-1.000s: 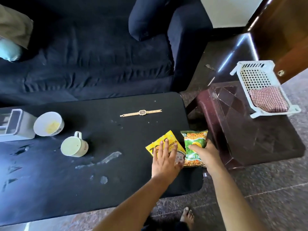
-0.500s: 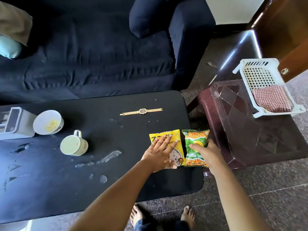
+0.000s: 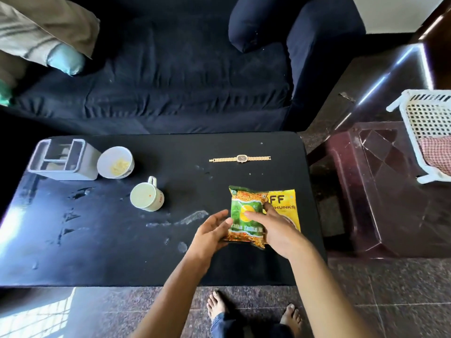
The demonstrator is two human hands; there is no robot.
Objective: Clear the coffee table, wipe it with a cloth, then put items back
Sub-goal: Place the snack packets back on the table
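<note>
Stacking the green packet (image 3: 238, 211) on the yellow packet (image 3: 284, 200) near the coffee table's (image 3: 97, 240) right edge, my left hand (image 3: 211, 234) grips its side and my right hand (image 3: 278, 230) presses flat on top, so both can lift together.

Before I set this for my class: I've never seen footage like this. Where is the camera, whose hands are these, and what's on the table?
No machine here: a head-worn camera looks down at a person's bare hands. The left hand grips a green plastic snack packet; the right hand rests its fingers on it, overlapping a yellow plastic packet. The black coffee table also bears a gold wristwatch, white mug, white bowl and grey plastic box.
</note>
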